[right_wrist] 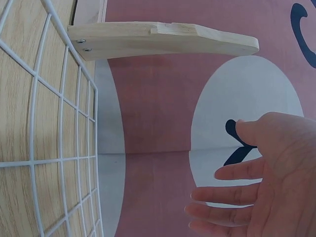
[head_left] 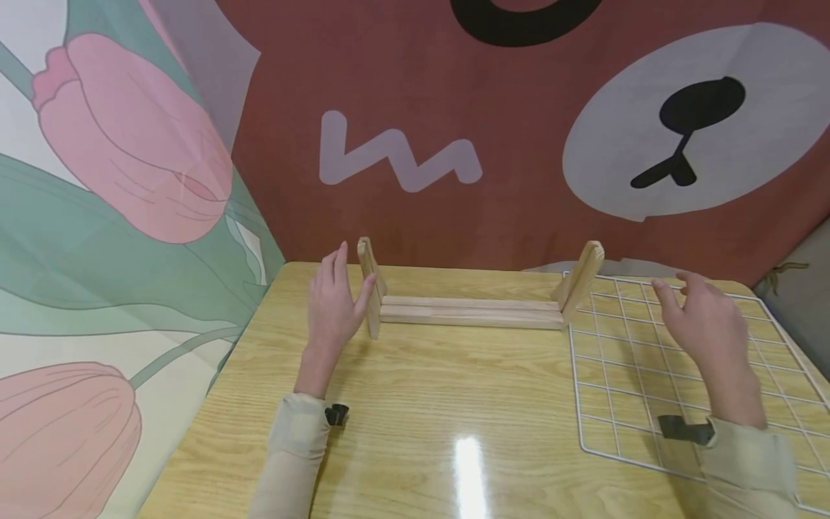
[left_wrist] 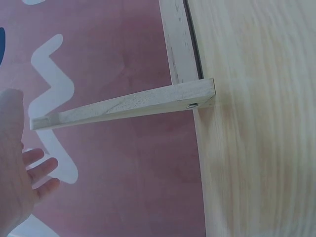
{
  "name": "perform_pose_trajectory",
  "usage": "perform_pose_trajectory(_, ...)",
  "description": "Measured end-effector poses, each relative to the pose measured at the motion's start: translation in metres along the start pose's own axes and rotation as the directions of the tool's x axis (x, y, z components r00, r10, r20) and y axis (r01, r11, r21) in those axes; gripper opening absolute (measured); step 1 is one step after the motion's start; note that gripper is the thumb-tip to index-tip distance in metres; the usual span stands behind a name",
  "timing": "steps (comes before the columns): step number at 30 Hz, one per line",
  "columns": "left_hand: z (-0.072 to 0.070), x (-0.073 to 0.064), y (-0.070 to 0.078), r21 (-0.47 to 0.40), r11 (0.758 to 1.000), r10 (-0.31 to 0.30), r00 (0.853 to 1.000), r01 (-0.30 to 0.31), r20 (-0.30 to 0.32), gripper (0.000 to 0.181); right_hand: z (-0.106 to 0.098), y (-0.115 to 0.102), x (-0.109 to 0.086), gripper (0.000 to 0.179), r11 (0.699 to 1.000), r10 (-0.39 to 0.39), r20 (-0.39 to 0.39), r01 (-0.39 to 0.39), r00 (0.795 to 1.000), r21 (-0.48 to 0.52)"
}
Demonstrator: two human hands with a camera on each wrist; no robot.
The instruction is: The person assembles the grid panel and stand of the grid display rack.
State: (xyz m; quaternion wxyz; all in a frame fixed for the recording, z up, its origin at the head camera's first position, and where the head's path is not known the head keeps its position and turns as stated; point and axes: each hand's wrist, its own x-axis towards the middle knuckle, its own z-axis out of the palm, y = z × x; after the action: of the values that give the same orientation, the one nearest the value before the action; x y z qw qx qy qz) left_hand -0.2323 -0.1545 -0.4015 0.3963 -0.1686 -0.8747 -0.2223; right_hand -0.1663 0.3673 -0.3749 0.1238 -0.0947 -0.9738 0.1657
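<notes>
Wooden rack (head_left: 471, 318) stands on the tabletop (head_left: 389, 418), apparently self-supporting, left hand (head_left: 332, 306) beside its left upright (left_wrist: 123, 104), right hand (head_left: 710, 331) above the white wire grid (head_left: 576, 389) at its right, both therefore released (fingers relaxed, grasping nothing).

The rack (head_left: 470, 313) is smooth, matt bare wood with metal screws (right_wrist: 82, 41); the table (head_left: 415, 389), glossy wood-grain; the grid (right_wrist: 31, 162), white-coated wire; backdrop (head_left: 519, 180) and sleeves (head_left: 285, 461), matt cloth.

You have your left hand (head_left: 332, 306) just beside one end of the wooden rack (head_left: 470, 316) on the surface (head_left: 415, 389), your right hand (head_left: 708, 324) above the white grid (head_left: 576, 389), and a printed backdrop (head_left: 506, 216) behind.
</notes>
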Motion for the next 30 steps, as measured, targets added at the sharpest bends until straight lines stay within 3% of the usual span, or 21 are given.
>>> perform_pose_trajectory(30, 0.0050, -0.0012, 0.0083, 0.002, 0.997, 0.078, 0.997, -0.078, 0.000, 0.072, -0.0031, 0.0063, -0.0009, 0.073, 1.000, 0.026, 0.006, -0.026, 1.000, -0.002)
